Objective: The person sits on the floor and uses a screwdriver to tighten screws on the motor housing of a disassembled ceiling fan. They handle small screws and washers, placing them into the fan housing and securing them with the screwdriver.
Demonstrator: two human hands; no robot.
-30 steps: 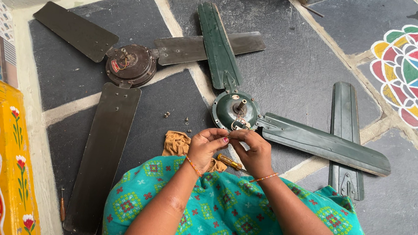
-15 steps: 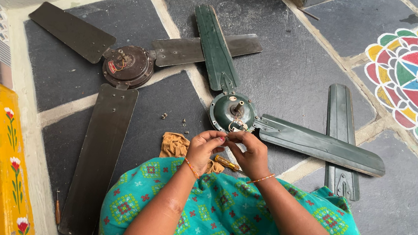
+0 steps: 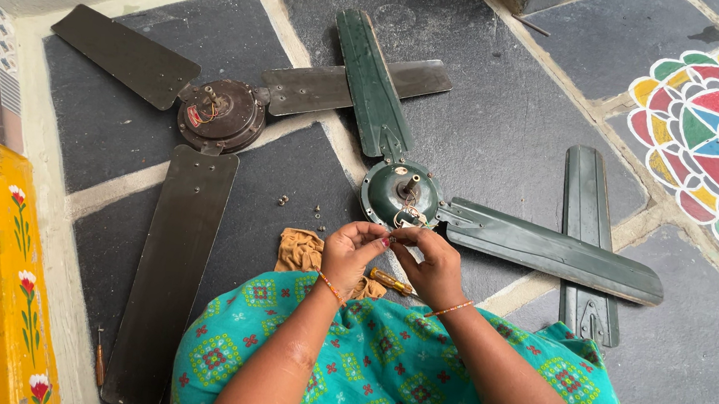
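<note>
Seen from above: left hand (image 3: pixel 350 254) and right hand (image 3: pixel 428 263) meeting fingertip to fingertip just below the motor hub (image 3: pixel 400 195) of a green ceiling fan lying on the dark stone floor (image 3: pixel 501 111). Fingers of both hands curled and pinched together around something small near the thin wires (image 3: pixel 410 217) trailing from the hub; too small to tell exactly what is gripped. Compared with half a second ago, hands in much the same place, still pinched together, pose barely changed. Two green blades attached to the hub, a third detached blade (image 3: pixel 591 235) lying apart to the right. A yellow-handled screwdriver (image 3: pixel 389 281) and tan cloth (image 3: pixel 301 250) just beneath the hands. Loose screws (image 3: pixel 300 210) scattered left of the hub. Brown ceiling fan (image 3: pixel 220 116) further left. Colourful floor drawing (image 3: pixel 711 125) at top right.
</note>
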